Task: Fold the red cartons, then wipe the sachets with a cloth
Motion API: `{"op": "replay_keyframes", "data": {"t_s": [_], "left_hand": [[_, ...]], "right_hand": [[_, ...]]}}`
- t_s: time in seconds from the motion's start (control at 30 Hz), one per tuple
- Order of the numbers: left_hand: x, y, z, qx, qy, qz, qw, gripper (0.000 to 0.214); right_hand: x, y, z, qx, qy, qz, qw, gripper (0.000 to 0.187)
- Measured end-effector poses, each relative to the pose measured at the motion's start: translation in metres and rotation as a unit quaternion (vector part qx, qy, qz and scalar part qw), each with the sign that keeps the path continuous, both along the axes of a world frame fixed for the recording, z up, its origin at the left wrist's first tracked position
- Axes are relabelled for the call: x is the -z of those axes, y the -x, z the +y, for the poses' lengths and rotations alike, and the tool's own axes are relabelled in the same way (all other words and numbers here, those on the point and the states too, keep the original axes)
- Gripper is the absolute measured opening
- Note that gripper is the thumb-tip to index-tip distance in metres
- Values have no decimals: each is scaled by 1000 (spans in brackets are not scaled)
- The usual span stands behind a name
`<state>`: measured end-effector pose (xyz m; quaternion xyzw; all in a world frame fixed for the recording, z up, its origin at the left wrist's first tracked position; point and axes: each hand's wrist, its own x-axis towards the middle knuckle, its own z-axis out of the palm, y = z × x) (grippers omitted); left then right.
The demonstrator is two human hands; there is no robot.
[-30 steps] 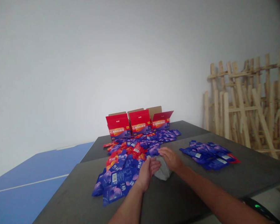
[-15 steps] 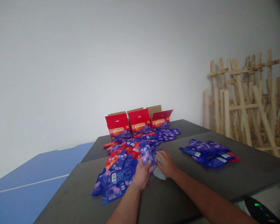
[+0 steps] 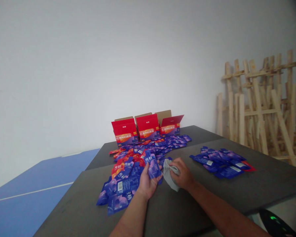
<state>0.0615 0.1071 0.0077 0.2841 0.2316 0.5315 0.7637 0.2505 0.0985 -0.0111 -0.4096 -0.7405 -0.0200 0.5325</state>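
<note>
L hand [image 3: 146,184] palm-up, fingers curled round purple pouch [image 3: 151,165]; pouch upright, white lettering facing camera, raised just above dark table [image 3: 172,214]. R hand [image 3: 185,176] closed on grey cloth [image 3: 168,176], bunched, hanging btwn both hands, touching pouch's right edge or just beside it, can't tell which. Left of L hand, big pile [image 3: 124,184] of purple & red pouches, running back to three open red boxes [image 3: 148,129] at far edge. To the right, well apart, smaller pile [image 3: 222,161]. Blue table [image 3: 39,184] at left; wooden frames [image 3: 261,108] leaning at wall.
</note>
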Motion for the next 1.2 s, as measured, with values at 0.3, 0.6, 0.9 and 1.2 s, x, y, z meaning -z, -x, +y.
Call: {"op": "replay_keyframes", "data": {"t_s": [0.3,0.6,0.9,1.2], "left_hand": [[0,-8,-11,-13,-14,11,1000,33],[1,-11,-20,66,-8,111,992,34],[5,-7,-18,111,-4,134,985,41],[-4,0,-13,131,95,22,987,49]], "right_hand": [[6,16,0,-115,-95,-258,954,27],[2,1,5,15,-57,-169,984,29],[3,-14,20,106,-5,-29,994,31],[-7,10,-9,-45,-112,-126,985,28]]}}
